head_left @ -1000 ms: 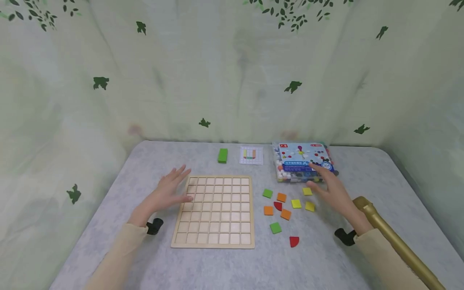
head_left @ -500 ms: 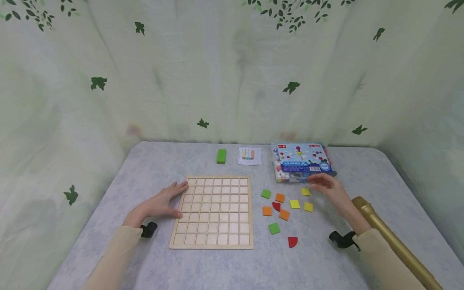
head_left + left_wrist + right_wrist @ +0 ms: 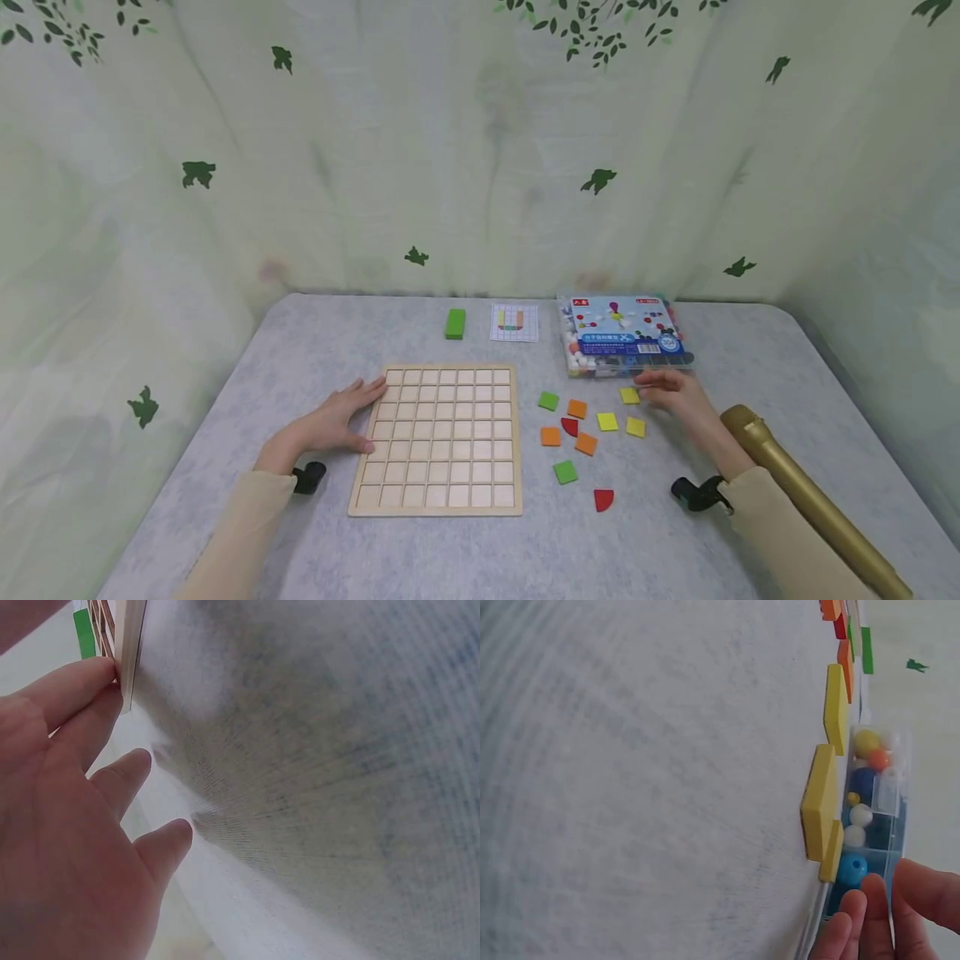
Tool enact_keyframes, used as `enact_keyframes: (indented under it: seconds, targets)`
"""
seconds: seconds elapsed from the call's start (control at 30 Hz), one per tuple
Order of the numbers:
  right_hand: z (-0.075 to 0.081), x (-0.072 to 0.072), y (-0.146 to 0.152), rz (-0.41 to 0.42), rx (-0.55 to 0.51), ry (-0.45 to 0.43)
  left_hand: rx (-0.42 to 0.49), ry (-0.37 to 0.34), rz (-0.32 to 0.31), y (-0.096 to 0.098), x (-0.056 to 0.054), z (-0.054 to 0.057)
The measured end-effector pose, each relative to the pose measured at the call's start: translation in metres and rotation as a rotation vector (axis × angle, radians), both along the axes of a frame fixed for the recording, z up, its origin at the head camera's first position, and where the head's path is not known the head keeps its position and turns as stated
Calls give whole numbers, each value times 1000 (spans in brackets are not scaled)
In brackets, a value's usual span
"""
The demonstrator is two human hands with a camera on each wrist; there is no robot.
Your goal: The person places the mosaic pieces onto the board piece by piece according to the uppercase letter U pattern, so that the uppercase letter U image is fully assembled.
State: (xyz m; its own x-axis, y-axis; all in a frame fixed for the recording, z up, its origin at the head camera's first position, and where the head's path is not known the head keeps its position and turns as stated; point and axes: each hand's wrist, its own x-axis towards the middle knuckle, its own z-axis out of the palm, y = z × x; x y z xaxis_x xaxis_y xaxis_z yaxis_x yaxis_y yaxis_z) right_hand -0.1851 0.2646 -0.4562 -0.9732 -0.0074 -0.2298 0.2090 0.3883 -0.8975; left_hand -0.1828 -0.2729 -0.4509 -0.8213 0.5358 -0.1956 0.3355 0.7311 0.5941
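My left hand (image 3: pixel 330 425) rests at the left edge of a wooden grid board (image 3: pixel 442 437), its fingers extended along the frame and the thumb lower down. In the left wrist view two fingertips touch the board's side (image 3: pixel 130 652). My right hand (image 3: pixel 678 404) hovers beside the farthest yellow square tile (image 3: pixel 628 396), fingers loosely bent and holding nothing. Two more yellow tiles (image 3: pixel 607 422) lie close by. Orange tiles (image 3: pixel 586 444), green tiles (image 3: pixel 566 472) and red quarter-circle pieces (image 3: pixel 603 500) are scattered between the board and this hand.
A clear plastic box of coloured beads (image 3: pixel 626 337) with a blue printed label stands behind the right hand. A card with a grid pattern (image 3: pixel 514 322) and a green block (image 3: pixel 455 324) lie at the back. A gold pole (image 3: pixel 810 496) runs beside the right forearm.
My left hand has lowered onto the board's left edge. My right hand has come down from over the bead box to beside the far yellow tile.
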Motion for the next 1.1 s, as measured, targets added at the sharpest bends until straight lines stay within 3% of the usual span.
enact_keyframes:
  seconds: [0.47, 0.8, 1.1]
  targets:
    - [-9, -4, -11, -21, 147, -36, 23, 6, 2, -2, 0, -3]
    - [-11, -7, -18, -13, 329, 14, 19, 2, 11, 0, 1, -2]
    - [-8, -7, -21, -1, 336, 54, 12, 4, 9, -2, 1, -4]
